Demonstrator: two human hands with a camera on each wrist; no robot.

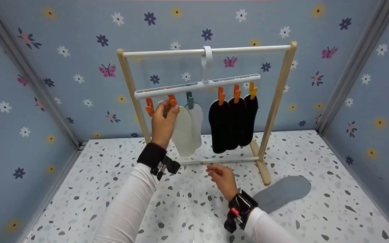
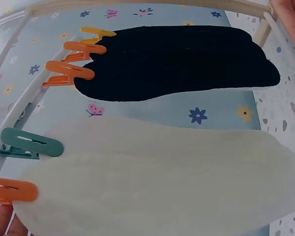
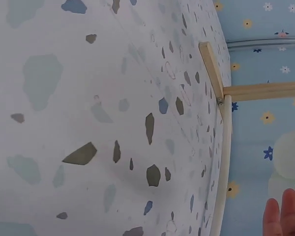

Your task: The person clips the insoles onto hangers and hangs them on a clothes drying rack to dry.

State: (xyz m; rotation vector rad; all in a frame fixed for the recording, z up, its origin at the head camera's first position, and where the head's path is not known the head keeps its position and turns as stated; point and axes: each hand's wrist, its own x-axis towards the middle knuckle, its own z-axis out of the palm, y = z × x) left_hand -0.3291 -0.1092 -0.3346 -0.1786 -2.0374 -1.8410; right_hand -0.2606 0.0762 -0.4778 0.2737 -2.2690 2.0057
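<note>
My left hand (image 1: 164, 121) is raised at the left of a white hanger (image 1: 228, 81), fingers curled at an orange clothespin (image 1: 172, 100) that bites the top of a cream insole (image 1: 182, 135). In the left wrist view its fingertips (image 2: 2, 221) sit just below that clothespin. Behind, a paler insole (image 1: 197, 118) hangs from a dark green clothespin (image 1: 190, 101). Farther right, several clothespins hold black insoles (image 1: 219, 128). My right hand (image 1: 223, 179) hovers low in front of the rack, fingers loosely bent and holding nothing.
A wooden rack (image 1: 279, 91) carries the hanger by its hook (image 1: 207, 60). Another orange clothespin (image 1: 149, 107) hangs at the hanger's left end. On the speckled table (image 1: 79, 202) lies a grey insole (image 1: 285, 190), right of my right hand. Flowered walls (image 1: 79, 40) enclose the table.
</note>
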